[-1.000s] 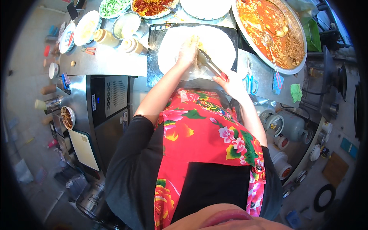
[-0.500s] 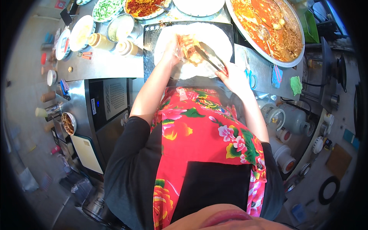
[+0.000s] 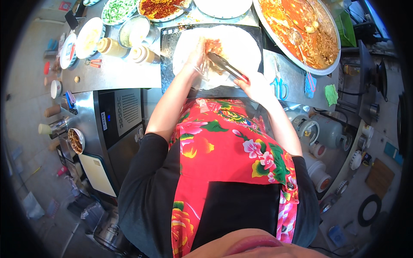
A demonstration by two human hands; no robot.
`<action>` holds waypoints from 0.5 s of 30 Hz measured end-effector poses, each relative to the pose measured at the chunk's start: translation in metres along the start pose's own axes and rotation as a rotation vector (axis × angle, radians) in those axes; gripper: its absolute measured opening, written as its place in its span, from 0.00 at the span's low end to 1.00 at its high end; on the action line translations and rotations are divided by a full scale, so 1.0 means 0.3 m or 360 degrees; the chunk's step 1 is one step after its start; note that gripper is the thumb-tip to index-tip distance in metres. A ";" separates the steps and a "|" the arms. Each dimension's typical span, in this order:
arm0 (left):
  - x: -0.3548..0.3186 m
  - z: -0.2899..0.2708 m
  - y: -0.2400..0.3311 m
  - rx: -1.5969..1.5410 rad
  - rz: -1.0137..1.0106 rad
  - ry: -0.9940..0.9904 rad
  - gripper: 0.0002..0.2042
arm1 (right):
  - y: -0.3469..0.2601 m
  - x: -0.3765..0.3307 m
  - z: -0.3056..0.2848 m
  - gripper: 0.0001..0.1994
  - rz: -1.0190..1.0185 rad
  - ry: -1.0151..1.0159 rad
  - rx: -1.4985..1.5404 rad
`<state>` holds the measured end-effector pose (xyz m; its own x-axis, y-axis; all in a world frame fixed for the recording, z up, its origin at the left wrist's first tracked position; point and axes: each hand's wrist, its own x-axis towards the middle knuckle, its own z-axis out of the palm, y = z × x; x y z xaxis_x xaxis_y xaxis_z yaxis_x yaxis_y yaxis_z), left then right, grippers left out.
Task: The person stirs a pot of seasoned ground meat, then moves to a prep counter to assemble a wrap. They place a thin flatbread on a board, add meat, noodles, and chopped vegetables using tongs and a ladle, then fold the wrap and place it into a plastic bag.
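A large white sheet of wrapper or dough (image 3: 241, 47), washed out by bright light, lies on a black board (image 3: 167, 69). Reddish-orange food (image 3: 212, 44) sits on its middle. Beside that food, my left hand (image 3: 195, 56) is curled at its left edge, with thin clear plastic (image 3: 204, 72) bunched by the palm; glare hides the fingertips. My right hand (image 3: 254, 85) grips dark tongs (image 3: 223, 64) with a red handle end. The tongs' tips reach left to the food, close to my left hand.
A big round tray of red, oily food (image 3: 320, 53) stands at right, with a ladle in it. Blue-handled scissors (image 3: 279, 88) and a green cloth (image 3: 331, 94) lie below it. At left are squeeze bottles (image 3: 112, 48), a metal bowl (image 3: 134, 32) and chopped greens (image 3: 118, 10).
The tongs have moved left, their tips now beside my left hand. My right hand has shifted slightly down and left, and less of the orange food shows.
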<state>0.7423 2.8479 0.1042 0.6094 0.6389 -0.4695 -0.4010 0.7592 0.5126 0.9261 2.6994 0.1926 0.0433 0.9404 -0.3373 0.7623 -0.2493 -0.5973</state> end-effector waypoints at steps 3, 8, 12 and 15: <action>-0.039 -0.009 0.021 0.1009 0.0237 0.0176 0.21 | 0.036 -0.007 0.007 0.15 0.0121 -0.0064 0.0097; -0.082 -0.024 0.066 0.1119 0.0310 -0.0039 0.15 | 0.058 -0.021 0.013 0.17 0.0069 0.0019 0.0379; -0.058 -0.037 0.074 0.1156 0.0160 -0.0077 0.14 | 0.068 -0.048 0.010 0.12 0.0178 -0.0086 0.0601; -0.036 -0.054 0.049 0.1162 0.0209 0.0007 0.13 | 0.071 -0.057 0.013 0.12 0.0260 -0.0071 0.0802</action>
<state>0.7188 2.8542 0.1051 0.5842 0.7204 -0.3738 0.0874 0.4021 0.9114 0.9391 2.6772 0.1829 0.0996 0.8720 -0.4793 0.3429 -0.4822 -0.8062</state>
